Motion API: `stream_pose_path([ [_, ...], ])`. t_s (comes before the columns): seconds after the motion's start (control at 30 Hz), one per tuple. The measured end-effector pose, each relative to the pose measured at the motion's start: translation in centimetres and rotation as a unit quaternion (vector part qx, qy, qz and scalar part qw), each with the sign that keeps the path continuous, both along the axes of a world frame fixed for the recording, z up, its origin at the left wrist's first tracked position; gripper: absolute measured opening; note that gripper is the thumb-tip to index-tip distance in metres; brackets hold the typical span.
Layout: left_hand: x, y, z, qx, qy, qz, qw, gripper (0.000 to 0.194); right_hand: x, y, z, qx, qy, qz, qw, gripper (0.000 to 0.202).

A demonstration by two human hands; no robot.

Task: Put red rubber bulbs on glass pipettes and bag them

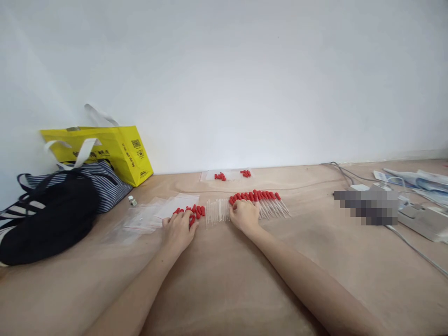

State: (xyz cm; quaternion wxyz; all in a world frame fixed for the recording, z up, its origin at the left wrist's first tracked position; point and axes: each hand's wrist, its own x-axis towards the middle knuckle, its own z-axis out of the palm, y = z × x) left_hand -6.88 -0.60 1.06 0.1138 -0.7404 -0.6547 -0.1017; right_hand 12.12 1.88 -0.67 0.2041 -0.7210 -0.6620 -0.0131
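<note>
My left hand (pixel 179 228) rests on a pile of loose red rubber bulbs (pixel 199 212), its fingers bent over them; one bulb shows by the thumb and forefinger. To the right of the pile lies a row of clear thin glass tubes (pixel 217 211) without bulbs. Over the right end of that row is my right hand (pixel 244 214), its fingers curled; what they hold, if anything, is hidden. Several droppers with red bulbs (pixel 268 196) lie side by side behind and to the right of it, tips pointing toward the front right.
Clear plastic bags (pixel 150 217) and a small vial (pixel 132 200) lie left. Beyond are a yellow bag (pixel 129 154) and a black bag (pixel 59 214). More red bulbs (pixel 220 176) lie on plastic near the wall. Cables, a pale device (pixel 425 221) and packets (pixel 423 179) are right.
</note>
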Motion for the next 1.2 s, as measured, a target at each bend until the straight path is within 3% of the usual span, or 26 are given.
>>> stream_pose_path([
  [0.4,0.8,-0.2,-0.4,0.028,0.058,-0.004,0.998,0.023,-2.3,1.9,0.8,-0.103,-0.046,-0.001,0.994,0.02],
  [0.53,1.0,-0.6,-0.2,0.03,0.064,0.013,0.997,0.024,-1.9,1.0,1.5,-0.094,-0.049,0.009,0.994,0.02],
  [0.63,1.2,-1.2,0.1,0.048,0.056,0.008,0.997,0.027,0.0,-0.7,1.8,-0.062,-0.047,0.029,0.996,0.022],
  [0.77,2.3,-2.3,0.0,0.055,0.0,-0.046,0.997,0.028,4.2,-3.4,0.6,-0.033,-0.028,0.117,0.992,0.018],
  [0.83,3.3,-2.8,-0.4,0.045,-0.046,-0.101,0.993,0.025,6.2,-4.7,-0.6,0.016,0.059,0.248,0.967,0.019],
  [0.9,4.3,-3.3,-1.0,0.039,-0.093,-0.164,0.981,0.022,7.7,-5.6,-1.8,0.054,0.11,0.318,0.94,0.025],
  [1.07,5.8,-3.5,-2.5,-0.027,-0.186,-0.225,0.956,0.017,8.6,-6.9,-2.9,0.087,0.136,0.348,0.924,0.048],
  [1.2,5.8,-3.4,-2.7,-0.039,-0.21,-0.228,0.95,0.016,7.9,-7.0,-2.7,0.077,0.145,0.347,0.924,0.048],
])
